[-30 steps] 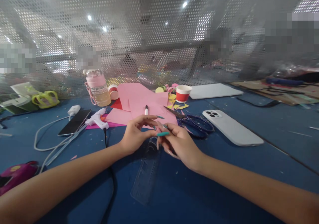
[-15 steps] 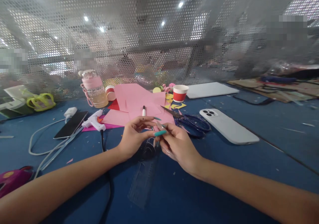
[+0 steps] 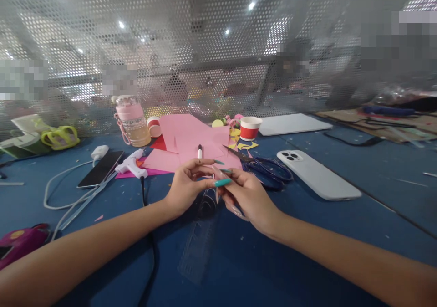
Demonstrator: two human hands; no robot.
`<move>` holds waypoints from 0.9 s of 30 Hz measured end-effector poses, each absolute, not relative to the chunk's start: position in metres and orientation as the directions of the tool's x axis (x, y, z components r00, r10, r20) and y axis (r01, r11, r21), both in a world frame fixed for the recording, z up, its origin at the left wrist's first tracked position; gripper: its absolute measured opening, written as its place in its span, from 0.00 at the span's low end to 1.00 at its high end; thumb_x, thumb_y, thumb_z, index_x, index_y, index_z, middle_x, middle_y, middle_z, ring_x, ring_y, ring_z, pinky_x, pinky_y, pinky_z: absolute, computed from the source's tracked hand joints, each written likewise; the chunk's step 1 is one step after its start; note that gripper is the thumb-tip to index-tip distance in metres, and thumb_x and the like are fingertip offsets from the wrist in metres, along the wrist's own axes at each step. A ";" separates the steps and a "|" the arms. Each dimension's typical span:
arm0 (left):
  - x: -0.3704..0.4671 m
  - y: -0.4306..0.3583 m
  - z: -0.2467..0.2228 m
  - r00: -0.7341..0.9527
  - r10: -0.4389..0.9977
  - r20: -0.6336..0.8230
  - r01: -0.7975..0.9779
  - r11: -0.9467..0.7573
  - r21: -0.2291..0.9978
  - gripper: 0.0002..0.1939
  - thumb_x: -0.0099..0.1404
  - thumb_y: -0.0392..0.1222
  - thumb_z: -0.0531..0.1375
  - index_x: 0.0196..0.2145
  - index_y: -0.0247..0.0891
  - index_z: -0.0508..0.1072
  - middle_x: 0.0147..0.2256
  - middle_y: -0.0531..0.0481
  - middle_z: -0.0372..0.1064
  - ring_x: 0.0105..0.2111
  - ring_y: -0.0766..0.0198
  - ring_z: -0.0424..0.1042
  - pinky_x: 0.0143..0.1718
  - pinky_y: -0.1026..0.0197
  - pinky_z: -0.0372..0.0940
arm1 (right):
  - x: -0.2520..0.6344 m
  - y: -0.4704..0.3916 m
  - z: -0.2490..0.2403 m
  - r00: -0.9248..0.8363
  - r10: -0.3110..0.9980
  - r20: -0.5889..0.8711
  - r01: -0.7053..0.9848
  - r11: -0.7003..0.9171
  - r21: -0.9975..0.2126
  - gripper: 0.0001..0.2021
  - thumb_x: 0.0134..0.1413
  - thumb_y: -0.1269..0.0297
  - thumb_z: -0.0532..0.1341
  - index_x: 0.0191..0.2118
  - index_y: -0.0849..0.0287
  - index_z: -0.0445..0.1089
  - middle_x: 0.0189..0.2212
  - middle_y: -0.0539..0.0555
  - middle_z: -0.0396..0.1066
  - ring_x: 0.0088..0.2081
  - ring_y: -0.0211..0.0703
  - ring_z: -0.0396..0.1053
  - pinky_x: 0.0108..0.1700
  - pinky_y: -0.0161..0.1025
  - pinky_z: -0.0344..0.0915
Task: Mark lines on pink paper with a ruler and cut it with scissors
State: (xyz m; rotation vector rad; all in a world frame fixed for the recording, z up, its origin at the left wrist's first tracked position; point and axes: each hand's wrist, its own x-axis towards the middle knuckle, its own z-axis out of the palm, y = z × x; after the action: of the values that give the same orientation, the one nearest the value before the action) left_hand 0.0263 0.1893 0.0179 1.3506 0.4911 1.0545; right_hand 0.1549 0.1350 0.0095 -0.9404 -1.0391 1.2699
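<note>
My left hand (image 3: 184, 186) and my right hand (image 3: 254, 197) meet at the fingertips over the middle of the table. Both are closed in a pinch around a small piece of pink paper, mostly hidden by the fingers and long nails. Beneath them a clear plastic ruler (image 3: 195, 252) lies flat, with a dark round thing (image 3: 206, 205) at its far end. Just beyond my fingers are pink paper sheets (image 3: 196, 131) with a black-capped white marker (image 3: 200, 151) on them. Dark-blue-handled scissors (image 3: 273, 169) rest to the right of my right hand.
Left are a white glue gun (image 3: 132, 163), a black phone (image 3: 100, 169), a white charger (image 3: 99, 152) with cable and a pink-topped bottle (image 3: 131, 120). A red-and-white paper cup (image 3: 250, 128), yellow scraps (image 3: 244, 145) and a white phone (image 3: 317, 175) lie right. Perforated metal screen (image 3: 205, 47) stands behind.
The view has shifted slightly, so things on the table appear a little further right. My hands stay together, fingers moving slightly; less of the pink piece shows between them.
</note>
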 end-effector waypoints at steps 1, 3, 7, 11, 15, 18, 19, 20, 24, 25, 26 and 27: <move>0.026 0.189 0.018 0.490 0.827 0.275 -0.327 -0.118 0.937 0.18 0.43 0.30 0.68 0.34 0.34 0.71 0.25 0.53 0.75 0.28 0.66 0.74 0.36 0.63 0.68 | 0.155 0.135 0.010 -0.001 0.997 0.079 -0.289 0.075 -0.954 0.16 0.43 0.52 0.64 0.24 0.60 0.62 0.14 0.44 0.63 0.09 0.25 0.53 0.09 0.26 0.49; 0.026 0.190 0.017 0.501 0.818 0.282 -0.332 -0.120 0.936 0.18 0.43 0.31 0.69 0.34 0.34 0.71 0.26 0.53 0.75 0.29 0.66 0.75 0.36 0.63 0.68 | 0.155 0.135 0.009 -0.028 0.997 0.075 -0.304 0.063 -0.950 0.16 0.43 0.51 0.64 0.25 0.60 0.63 0.13 0.43 0.63 0.09 0.25 0.52 0.09 0.26 0.49; 0.027 0.190 0.017 0.495 0.814 0.305 -0.348 -0.137 0.928 0.18 0.43 0.31 0.69 0.34 0.35 0.71 0.26 0.52 0.75 0.29 0.64 0.75 0.36 0.62 0.68 | 0.155 0.136 0.007 -0.050 0.995 0.088 -0.310 0.068 -0.948 0.16 0.46 0.51 0.63 0.23 0.59 0.62 0.11 0.42 0.61 0.08 0.25 0.51 0.09 0.26 0.48; 0.027 0.189 0.017 0.510 0.797 0.324 -0.373 -0.135 0.918 0.18 0.44 0.31 0.69 0.34 0.35 0.71 0.26 0.52 0.75 0.30 0.65 0.75 0.38 0.62 0.68 | 0.156 0.137 0.007 -0.060 0.995 0.074 -0.347 0.049 -0.936 0.15 0.44 0.53 0.65 0.25 0.59 0.63 0.12 0.43 0.64 0.09 0.25 0.51 0.10 0.26 0.47; 0.026 0.189 0.017 0.540 0.792 0.285 -0.379 -0.074 0.922 0.17 0.45 0.31 0.69 0.34 0.34 0.72 0.26 0.53 0.75 0.29 0.67 0.74 0.36 0.64 0.68 | 0.158 0.138 0.009 -0.122 0.990 0.068 -0.380 0.017 -0.925 0.16 0.39 0.53 0.67 0.25 0.60 0.65 0.11 0.43 0.63 0.10 0.25 0.52 0.11 0.26 0.47; 0.026 0.189 0.017 0.542 0.793 0.280 -0.393 -0.055 0.918 0.16 0.45 0.31 0.69 0.34 0.34 0.73 0.26 0.53 0.76 0.29 0.68 0.74 0.35 0.66 0.68 | 0.159 0.140 0.010 -0.165 0.984 0.072 -0.385 0.003 -0.923 0.17 0.38 0.52 0.67 0.22 0.61 0.64 0.10 0.43 0.62 0.10 0.25 0.52 0.11 0.26 0.47; 0.027 0.188 0.017 0.542 0.790 0.287 -0.400 -0.058 0.915 0.16 0.45 0.31 0.69 0.34 0.35 0.74 0.26 0.53 0.76 0.29 0.69 0.74 0.35 0.67 0.68 | 0.159 0.140 0.010 -0.165 0.984 0.061 -0.382 -0.007 -0.924 0.18 0.38 0.51 0.67 0.22 0.61 0.64 0.09 0.43 0.62 0.09 0.25 0.51 0.11 0.26 0.47; 0.027 0.188 0.017 0.543 0.785 0.298 -0.405 -0.066 0.912 0.16 0.44 0.30 0.69 0.33 0.35 0.74 0.26 0.54 0.76 0.29 0.69 0.74 0.36 0.67 0.68 | 0.159 0.140 0.009 -0.164 0.985 0.048 -0.380 -0.018 -0.925 0.18 0.38 0.51 0.67 0.22 0.60 0.64 0.09 0.43 0.62 0.09 0.26 0.51 0.11 0.26 0.46; 0.028 0.187 0.017 0.542 0.771 0.333 -0.404 -0.109 0.908 0.15 0.43 0.28 0.69 0.32 0.36 0.75 0.26 0.54 0.76 0.30 0.69 0.74 0.37 0.67 0.67 | 0.159 0.140 0.008 -0.192 0.981 0.039 -0.400 -0.041 -0.916 0.18 0.41 0.49 0.65 0.21 0.60 0.64 0.06 0.43 0.60 0.07 0.26 0.50 0.09 0.25 0.45; 0.028 0.187 0.017 0.539 0.775 0.331 -0.402 -0.108 0.909 0.15 0.43 0.28 0.69 0.32 0.36 0.75 0.27 0.54 0.76 0.30 0.69 0.74 0.37 0.67 0.67 | 0.159 0.139 0.007 -0.206 0.977 0.055 -0.424 -0.038 -0.905 0.19 0.41 0.49 0.65 0.21 0.60 0.64 0.07 0.44 0.61 0.08 0.26 0.51 0.09 0.25 0.46; 0.027 0.188 0.017 0.534 0.782 0.321 -0.400 -0.101 0.911 0.15 0.43 0.29 0.69 0.32 0.36 0.75 0.27 0.54 0.76 0.30 0.69 0.74 0.37 0.67 0.67 | 0.160 0.139 0.007 -0.221 0.972 0.075 -0.450 -0.034 -0.892 0.18 0.41 0.49 0.65 0.21 0.61 0.65 0.08 0.45 0.63 0.08 0.26 0.52 0.10 0.25 0.47; 0.027 0.188 0.017 0.525 0.792 0.311 -0.396 -0.095 0.913 0.15 0.44 0.29 0.69 0.32 0.36 0.75 0.27 0.54 0.76 0.30 0.69 0.74 0.36 0.67 0.67 | 0.160 0.140 0.008 -0.237 0.967 0.093 -0.474 -0.031 -0.880 0.18 0.41 0.50 0.65 0.21 0.61 0.65 0.10 0.46 0.65 0.09 0.26 0.53 0.10 0.24 0.48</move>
State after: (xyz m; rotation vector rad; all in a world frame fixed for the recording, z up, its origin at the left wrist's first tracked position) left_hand 0.0270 0.1883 0.0170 1.3225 0.3861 1.0373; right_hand 0.1601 0.1395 0.0077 -0.6795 -1.0194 1.5601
